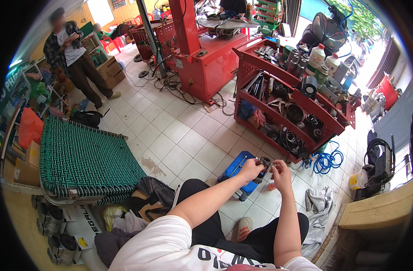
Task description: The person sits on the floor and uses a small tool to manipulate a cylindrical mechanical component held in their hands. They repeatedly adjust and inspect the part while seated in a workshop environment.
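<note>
My left hand (251,170) is closed around a small dark metal part (265,161) with a round, ring-like end. Close beside it, my right hand (281,173) has thumb and fingers pinched together at the part's right side. Whatever those fingertips grip is too small to make out. Both hands are above a low blue case or stand (233,170) on the tiled floor, and a thin silvery rod-like tool lies on its top. A small reddish object (271,186) shows on the floor below my right hand.
A red tool cart (288,101) full of tools and bottles stands ahead, right. Blue hose (326,160) coils beside it; a grey cloth (319,207) lies nearer. At left is a green woven lounger (84,158). A person (71,49) stands far left, near a red machine (204,67).
</note>
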### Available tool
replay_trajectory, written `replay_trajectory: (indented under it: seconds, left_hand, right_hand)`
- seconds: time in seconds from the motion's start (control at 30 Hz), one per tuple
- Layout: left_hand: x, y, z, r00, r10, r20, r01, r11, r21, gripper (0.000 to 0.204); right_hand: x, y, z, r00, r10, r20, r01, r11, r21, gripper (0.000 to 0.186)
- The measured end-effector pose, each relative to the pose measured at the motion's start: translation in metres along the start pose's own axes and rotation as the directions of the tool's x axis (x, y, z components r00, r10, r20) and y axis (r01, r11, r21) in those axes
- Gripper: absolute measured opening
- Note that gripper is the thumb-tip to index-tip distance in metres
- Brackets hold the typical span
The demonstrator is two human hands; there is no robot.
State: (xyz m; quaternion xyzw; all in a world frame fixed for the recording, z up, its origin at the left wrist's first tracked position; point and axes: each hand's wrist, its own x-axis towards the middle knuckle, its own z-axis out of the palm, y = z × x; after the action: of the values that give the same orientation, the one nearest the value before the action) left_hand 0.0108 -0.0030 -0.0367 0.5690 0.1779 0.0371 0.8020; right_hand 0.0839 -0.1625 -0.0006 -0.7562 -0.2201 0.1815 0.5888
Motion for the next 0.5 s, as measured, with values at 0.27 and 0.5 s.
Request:
replay_trajectory:
  seconds: [0.27,0.5]
  left_hand:
    - [0.001,0.002,0.000,1.000,0.021,-0.022,-0.020,0.999,0.034,0.014]
    - [0.000,0.003,-0.002,0.999,0.003,-0.035,-0.001,0.999,0.049,0.013]
  right_hand:
    - [0.006,0.013,-0.011,0.945,0.288,0.155,-0.315,0.929,0.193,0.031]
    - [0.004,0.000,-0.007,0.957,0.260,0.130,-0.286,0.924,0.254,0.028]
